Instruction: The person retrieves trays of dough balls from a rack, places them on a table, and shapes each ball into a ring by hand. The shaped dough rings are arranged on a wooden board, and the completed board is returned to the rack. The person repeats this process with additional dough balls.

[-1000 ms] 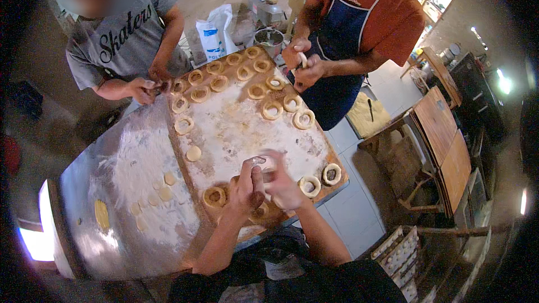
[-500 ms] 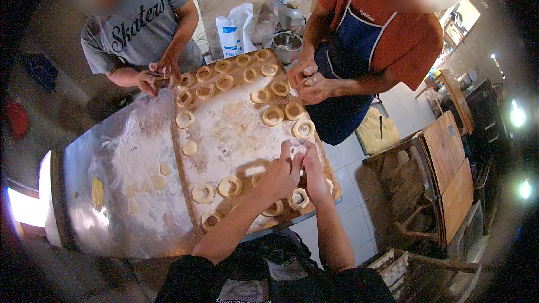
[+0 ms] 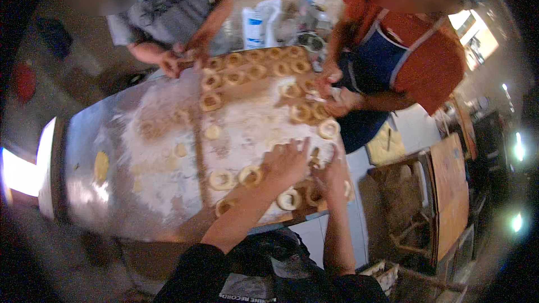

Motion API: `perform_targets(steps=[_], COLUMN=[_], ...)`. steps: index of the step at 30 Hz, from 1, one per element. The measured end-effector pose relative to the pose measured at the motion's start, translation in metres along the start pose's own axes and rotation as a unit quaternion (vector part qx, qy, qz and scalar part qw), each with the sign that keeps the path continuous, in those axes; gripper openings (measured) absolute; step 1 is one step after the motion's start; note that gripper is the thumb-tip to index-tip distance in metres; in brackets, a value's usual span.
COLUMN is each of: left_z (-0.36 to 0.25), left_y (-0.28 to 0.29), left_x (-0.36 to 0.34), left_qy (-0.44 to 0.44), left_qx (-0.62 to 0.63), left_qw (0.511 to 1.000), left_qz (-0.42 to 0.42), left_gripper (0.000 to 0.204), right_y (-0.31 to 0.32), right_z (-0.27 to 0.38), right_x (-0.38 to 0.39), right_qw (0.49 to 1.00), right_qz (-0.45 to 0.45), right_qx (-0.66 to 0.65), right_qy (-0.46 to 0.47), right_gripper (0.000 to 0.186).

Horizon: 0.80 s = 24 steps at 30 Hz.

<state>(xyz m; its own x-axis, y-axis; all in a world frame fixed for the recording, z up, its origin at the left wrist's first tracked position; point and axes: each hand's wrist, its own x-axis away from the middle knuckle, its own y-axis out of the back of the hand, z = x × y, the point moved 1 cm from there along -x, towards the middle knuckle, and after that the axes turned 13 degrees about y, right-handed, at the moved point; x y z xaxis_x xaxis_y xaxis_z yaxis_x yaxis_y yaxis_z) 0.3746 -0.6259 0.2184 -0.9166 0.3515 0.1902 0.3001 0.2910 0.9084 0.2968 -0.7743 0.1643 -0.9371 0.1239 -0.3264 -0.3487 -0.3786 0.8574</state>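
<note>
We see a brown wooden board dusted with white powder (image 3: 261,129), beside a grey shiny metal tabletop (image 3: 120,205) where an oval yellow lump (image 3: 101,165) lies; pale yellow rings of dough (image 3: 250,175) are along the board's edges, and a flat pale round dough piece (image 3: 212,132) is near its left border; at the far side are a co-worker in a grey shirt (image 3: 179,5) and a co-worker in an orange-red shirt and blue apron (image 3: 407,56); behind stands a white plastic sack with blue print (image 3: 261,27); our left forearm (image 3: 247,217) hides some of the board; our left hand (image 3: 287,164) and right hand (image 3: 331,175) are a little apart, low over the board; a blurred brownish dough piece (image 3: 315,161) is between them, but we cannot tell whether fingers grip it; one pale ring lies just beyond the right hand, another between our forearms.
</note>
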Motion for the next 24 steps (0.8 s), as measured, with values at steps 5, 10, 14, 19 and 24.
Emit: perform_targets(steps=[5, 10, 14, 19, 24], left_z=[0.071, 0.257, 0.4, 0.497, 0.532], left_y=[0.028, 0.04, 0.048, 0.057, 0.091], left_x=[0.071, 0.179, 0.28, 0.33, 0.33], left_qy=[-0.009, 0.248, 0.271, 0.354, 0.301], left_qx=[0.165, 0.328, 0.176, 0.3, 0.341], left_qw=[0.986, 0.91, 0.906, 0.833, 0.839], left_qz=[-0.01, -0.051, -0.271, -0.301, -0.299], left_gripper=[0.067, 0.043, 0.027, 0.025, 0.027], right_y=[0.028, -0.062, -0.176, -0.254, -0.243], right_z=[0.118, 0.301, 0.444, 0.56, 0.583], right_x=[0.022, 0.024, 0.04, 0.056, 0.05], right_qw=[0.997, 0.94, 0.887, 0.931, 0.855], right_qz=[-0.04, 0.149, 0.303, 0.236, 0.378], right_qx=[-0.069, -0.288, -0.275, -0.11, -0.315], right_qy=[0.005, 0.109, 0.215, 0.258, 0.166], right_gripper=[0.031, 0.025, 0.026, 0.032, 0.028])
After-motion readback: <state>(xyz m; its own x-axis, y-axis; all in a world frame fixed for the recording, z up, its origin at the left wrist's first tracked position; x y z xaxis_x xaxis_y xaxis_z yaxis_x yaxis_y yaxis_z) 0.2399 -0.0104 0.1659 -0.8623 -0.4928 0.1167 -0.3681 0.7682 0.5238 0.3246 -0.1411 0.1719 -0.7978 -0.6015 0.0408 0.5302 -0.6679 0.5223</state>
